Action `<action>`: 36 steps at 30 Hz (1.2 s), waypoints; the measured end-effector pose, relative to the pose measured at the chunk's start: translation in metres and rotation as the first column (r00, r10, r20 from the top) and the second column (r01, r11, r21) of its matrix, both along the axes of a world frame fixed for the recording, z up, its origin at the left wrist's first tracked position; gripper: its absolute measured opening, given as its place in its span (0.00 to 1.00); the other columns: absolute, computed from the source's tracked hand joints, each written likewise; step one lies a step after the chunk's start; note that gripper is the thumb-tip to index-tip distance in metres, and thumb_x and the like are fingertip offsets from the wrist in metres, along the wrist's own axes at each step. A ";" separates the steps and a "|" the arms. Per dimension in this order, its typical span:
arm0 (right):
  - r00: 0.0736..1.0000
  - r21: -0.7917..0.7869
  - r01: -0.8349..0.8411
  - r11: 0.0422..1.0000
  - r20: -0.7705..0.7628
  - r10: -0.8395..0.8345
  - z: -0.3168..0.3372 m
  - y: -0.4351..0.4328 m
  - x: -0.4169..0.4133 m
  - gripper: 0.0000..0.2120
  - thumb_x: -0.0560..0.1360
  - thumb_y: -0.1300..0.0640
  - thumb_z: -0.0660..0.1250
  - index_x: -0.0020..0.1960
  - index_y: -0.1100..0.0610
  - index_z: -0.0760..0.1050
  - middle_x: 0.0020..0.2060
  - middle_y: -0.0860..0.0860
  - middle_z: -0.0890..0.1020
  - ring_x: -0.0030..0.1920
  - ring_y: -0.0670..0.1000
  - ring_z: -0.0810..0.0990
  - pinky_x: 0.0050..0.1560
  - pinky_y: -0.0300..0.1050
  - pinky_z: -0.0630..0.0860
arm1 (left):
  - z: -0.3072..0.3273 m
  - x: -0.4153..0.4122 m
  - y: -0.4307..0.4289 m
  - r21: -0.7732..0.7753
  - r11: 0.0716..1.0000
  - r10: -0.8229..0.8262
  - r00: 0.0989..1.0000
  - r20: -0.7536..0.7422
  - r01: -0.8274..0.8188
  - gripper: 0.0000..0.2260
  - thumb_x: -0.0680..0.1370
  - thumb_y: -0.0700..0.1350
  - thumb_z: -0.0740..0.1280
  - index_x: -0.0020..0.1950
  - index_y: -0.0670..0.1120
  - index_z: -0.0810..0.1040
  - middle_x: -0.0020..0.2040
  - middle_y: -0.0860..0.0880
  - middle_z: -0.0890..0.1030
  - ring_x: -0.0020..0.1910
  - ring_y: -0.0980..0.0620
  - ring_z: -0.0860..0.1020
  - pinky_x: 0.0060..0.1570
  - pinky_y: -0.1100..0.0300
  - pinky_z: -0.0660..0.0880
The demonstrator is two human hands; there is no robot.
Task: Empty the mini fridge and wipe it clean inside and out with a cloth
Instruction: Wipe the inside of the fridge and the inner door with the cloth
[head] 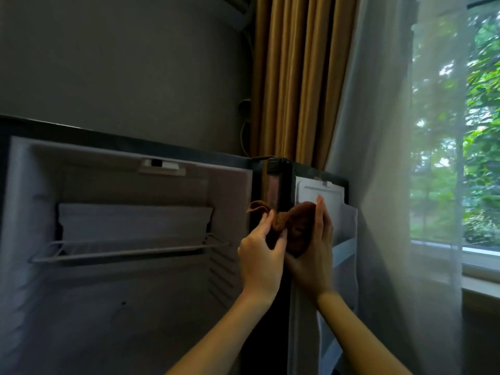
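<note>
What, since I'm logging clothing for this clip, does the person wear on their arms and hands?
Nothing visible. The left hand and right hand carry no gloves, rings or watch, and both forearms are sleeveless down to the picture's bottom edge.

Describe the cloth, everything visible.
The cloth is brown, soft and looks like terry. It is bunched into a crumpled wad, not spread flat, and one loose flap sticks out to the upper left. It sits at the hinge edge where the open fridge meets its door, about level with the wire shelf. The left hand grips its left part with curled fingers. The right hand lies along its right side with fingers straight. Its lower part is hidden by the hands.
</note>
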State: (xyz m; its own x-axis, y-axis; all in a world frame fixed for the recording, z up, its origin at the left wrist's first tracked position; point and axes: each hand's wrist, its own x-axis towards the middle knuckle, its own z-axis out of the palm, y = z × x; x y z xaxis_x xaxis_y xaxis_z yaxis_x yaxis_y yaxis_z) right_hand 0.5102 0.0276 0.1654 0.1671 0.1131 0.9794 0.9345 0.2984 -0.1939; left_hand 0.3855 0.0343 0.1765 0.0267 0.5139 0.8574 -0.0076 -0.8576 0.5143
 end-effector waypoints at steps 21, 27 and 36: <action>0.996 0.113 -0.007 0.994 0.093 -0.003 0.004 0.023 0.013 0.22 0.80 0.58 0.57 0.74 0.59 0.63 0.73 0.51 0.63 0.76 0.52 0.56 0.74 0.34 0.52 | 0.049 0.008 0.022 0.195 0.966 0.143 0.978 0.154 -0.172 0.23 0.81 0.36 0.61 0.74 0.52 0.66 0.77 0.46 0.58 0.63 0.74 0.54 0.62 0.82 0.56; 0.997 0.058 -0.028 0.998 0.070 0.024 0.004 0.018 0.010 0.26 0.78 0.51 0.59 0.72 0.62 0.66 0.72 0.57 0.65 0.75 0.54 0.55 0.69 0.23 0.49 | 0.018 0.023 0.034 0.406 0.903 0.181 0.981 -0.067 -0.140 0.25 0.82 0.52 0.56 0.78 0.50 0.57 0.80 0.51 0.46 0.76 0.50 0.60 0.66 0.61 0.68; 0.998 0.112 -0.022 0.993 0.061 0.015 0.004 0.022 0.013 0.24 0.77 0.60 0.62 0.72 0.60 0.66 0.72 0.58 0.67 0.74 0.58 0.60 0.69 0.25 0.51 | 0.062 0.050 0.040 0.486 0.836 0.388 0.900 -0.197 -0.255 0.31 0.81 0.54 0.50 0.79 0.40 0.45 0.78 0.37 0.40 0.76 0.36 0.41 0.74 0.39 0.54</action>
